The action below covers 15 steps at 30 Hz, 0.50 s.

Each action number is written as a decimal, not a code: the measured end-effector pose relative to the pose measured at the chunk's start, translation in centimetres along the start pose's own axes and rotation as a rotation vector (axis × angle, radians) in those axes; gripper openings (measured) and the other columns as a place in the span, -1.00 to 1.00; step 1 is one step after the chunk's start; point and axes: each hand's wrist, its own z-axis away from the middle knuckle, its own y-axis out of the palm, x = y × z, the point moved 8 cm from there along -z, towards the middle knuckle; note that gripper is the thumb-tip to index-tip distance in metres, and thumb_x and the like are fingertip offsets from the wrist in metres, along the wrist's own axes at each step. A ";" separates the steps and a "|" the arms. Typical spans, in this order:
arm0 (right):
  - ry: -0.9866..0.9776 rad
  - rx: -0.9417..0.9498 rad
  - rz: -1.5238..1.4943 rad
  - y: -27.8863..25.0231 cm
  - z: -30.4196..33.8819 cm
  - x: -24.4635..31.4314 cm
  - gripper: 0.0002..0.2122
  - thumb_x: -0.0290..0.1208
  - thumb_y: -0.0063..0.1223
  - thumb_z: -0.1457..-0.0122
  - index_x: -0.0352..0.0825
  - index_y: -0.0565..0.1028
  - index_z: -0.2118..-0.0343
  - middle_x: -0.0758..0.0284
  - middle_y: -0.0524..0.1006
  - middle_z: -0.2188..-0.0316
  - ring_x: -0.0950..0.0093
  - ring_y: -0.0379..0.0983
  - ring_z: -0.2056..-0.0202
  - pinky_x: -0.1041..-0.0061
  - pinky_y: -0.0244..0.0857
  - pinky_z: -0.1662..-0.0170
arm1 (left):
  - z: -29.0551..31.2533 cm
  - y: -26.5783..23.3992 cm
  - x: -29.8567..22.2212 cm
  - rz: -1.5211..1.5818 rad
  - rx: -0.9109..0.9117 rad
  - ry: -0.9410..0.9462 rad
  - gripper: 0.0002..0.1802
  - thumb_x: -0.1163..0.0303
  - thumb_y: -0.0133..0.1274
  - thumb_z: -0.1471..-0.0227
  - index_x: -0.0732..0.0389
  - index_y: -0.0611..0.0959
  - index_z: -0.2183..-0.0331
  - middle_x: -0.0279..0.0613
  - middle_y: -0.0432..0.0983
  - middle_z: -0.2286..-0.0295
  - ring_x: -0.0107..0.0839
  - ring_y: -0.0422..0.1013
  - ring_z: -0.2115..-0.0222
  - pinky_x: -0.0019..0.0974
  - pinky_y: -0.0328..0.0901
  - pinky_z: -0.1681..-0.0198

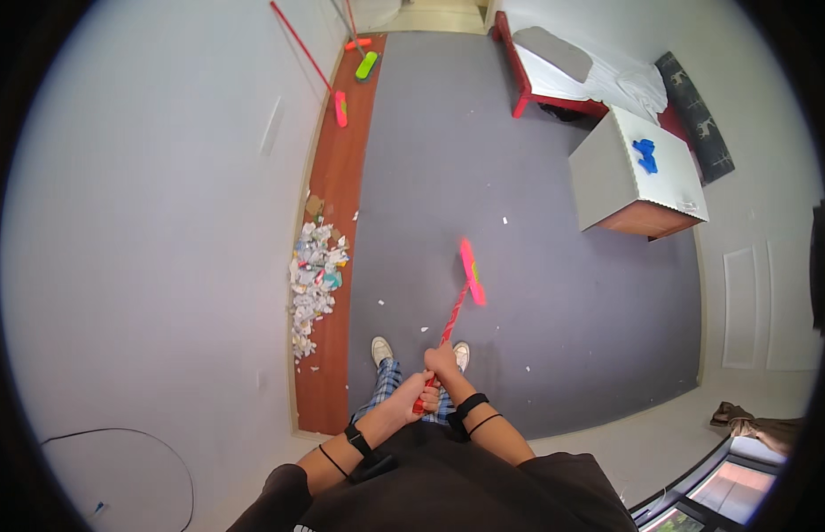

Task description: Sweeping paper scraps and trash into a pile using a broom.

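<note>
Sweeping step in hand: paper pile (315,275) left of broom (461,297); left hand (418,394) and right hand (441,362) closed round its handle, head right on grey carpet (554,293). Next stroke likely needs leftward pull toward pile.

One head-worn fisheye view looks steeply down from standing height, floor (554,293) filling the frame's centre.
</note>
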 end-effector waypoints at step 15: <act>-0.144 0.654 -0.200 29.1 2.9 13.7 -0.86 -0.48 -0.12 0.08 -0.38 0.33 0.42 0.27 0.36 0.71 0.48 0.29 0.75 0.47 0.15 0.74 | 10.7 -13.8 -13.5 0.265 -0.238 0.516 -0.68 0.18 -0.33 -0.14 0.05 0.25 0.61 -0.55 0.03 0.85 -0.66 0.01 0.90 -0.55 -0.06 0.86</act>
